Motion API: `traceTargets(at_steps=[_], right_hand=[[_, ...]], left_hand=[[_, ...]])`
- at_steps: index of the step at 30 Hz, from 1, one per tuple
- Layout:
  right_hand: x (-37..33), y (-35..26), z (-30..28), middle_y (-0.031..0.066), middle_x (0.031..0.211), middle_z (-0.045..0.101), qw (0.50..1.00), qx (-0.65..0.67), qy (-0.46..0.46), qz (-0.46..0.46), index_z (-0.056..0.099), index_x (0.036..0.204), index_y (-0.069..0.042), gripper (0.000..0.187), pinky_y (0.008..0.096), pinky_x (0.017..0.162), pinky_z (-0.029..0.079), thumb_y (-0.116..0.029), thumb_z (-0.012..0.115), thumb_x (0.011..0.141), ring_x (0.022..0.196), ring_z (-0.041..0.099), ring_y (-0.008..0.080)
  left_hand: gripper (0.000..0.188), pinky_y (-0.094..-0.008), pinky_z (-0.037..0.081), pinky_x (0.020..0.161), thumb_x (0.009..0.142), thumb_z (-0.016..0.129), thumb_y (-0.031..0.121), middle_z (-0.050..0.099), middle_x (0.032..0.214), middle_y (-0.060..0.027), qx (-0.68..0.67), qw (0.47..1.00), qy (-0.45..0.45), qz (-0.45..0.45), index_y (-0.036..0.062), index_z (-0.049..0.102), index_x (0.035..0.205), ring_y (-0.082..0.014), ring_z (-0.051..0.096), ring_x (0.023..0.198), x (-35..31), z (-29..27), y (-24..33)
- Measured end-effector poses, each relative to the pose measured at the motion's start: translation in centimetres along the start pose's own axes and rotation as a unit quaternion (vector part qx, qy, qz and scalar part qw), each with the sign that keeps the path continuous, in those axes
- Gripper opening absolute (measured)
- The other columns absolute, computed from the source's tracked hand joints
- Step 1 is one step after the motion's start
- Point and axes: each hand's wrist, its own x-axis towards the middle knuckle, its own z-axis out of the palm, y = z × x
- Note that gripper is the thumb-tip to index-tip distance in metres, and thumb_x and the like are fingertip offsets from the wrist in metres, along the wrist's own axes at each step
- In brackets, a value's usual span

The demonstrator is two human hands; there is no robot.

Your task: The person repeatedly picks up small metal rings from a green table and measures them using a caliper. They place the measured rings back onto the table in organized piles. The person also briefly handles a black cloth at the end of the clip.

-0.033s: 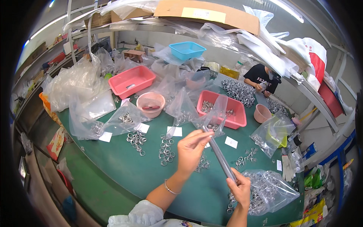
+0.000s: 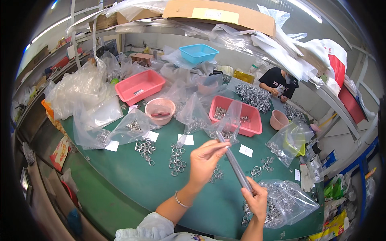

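Note:
A grey tapered ring mandrel (image 2: 236, 165) slants across the space above the green table. Its thicker lower end is wrapped by the fingers of my right hand (image 2: 256, 199). Near the thin upper end, the fingertips of my left hand (image 2: 206, 160) are pinched together against the rod; what lies between them is too small to make out. Below and behind my left hand lies a small group of metal rings (image 2: 217, 174). Beside my right hand a clear plastic bag (image 2: 295, 205) full of rings spills some onto the table.
More ring piles (image 2: 177, 158) lie by white paper slips (image 2: 185, 139). Behind them stand pink trays (image 2: 257, 127), a round pink basin (image 2: 171, 106), a blue tray (image 2: 199, 53) and plastic bags. At the far right a person (image 2: 279, 83) sits by a large ring heap (image 2: 253, 97).
My left hand has shifted slightly right and down along the mandrel, its fingers drawn closer together. My right hand and the mandrel have hardly moved.

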Motion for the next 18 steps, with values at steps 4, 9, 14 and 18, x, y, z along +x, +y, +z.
traceTargets(at_steps=[4,9,14,18], right_hand=[[0.2,-2.1,-0.1,0.0032,0.065,0.058,0.996,-0.062,0.040,-0.055,0.061,0.108,0.003,0.037,0.0181,0.048,0.038,-0.004,0.069,0.073,0.053,0.048,0.0033],[-0.1,-3.6,-1.5,0.0094,0.067,0.062,0.993,-0.080,0.018,-0.083,0.062,0.106,0.003,0.038,0.0200,0.049,0.042,-0.003,0.071,0.069,0.052,0.053,0.0066],[-0.4,-4.5,-2.4,0.0118,0.061,0.063,0.983,-0.109,0.029,-0.144,0.065,0.104,-0.001,0.042,0.0228,0.046,0.044,-0.008,0.076,0.064,0.048,0.059,0.0152],[0.6,-4.0,-2.8,0.0081,0.056,0.059,0.962,-0.160,0.028,-0.217,0.066,0.103,-0.004,0.044,0.0251,0.041,0.040,-0.012,0.078,0.061,0.043,0.055,0.0169]], left_hand=[[0.025,-0.0290,0.047,0.088,0.084,0.056,-0.005,0.060,0.107,-0.0146,0.009,0.998,-0.061,-0.015,-0.0052,0.056,0.109,-0.0207,0.058,0.103,-2.1,2.1,1.4],[0.041,-0.0377,0.049,0.088,0.081,0.055,-0.012,0.057,0.107,-0.0240,-0.134,0.989,-0.053,-0.044,0.0019,0.032,0.112,-0.0293,0.059,0.102,-2.3,2.7,2.0],[0.058,-0.0311,0.051,0.077,0.072,0.076,0.020,0.060,0.091,-0.0132,-0.107,0.988,-0.059,-0.093,-0.0048,0.046,0.114,-0.0224,0.062,0.085,-2.1,2.8,2.4],[0.045,-0.0251,0.044,0.069,0.072,0.074,0.030,0.052,0.086,-0.0085,-0.053,0.983,-0.147,-0.093,-0.0054,0.065,0.098,-0.0157,0.053,0.080,-1.4,1.8,2.4]])
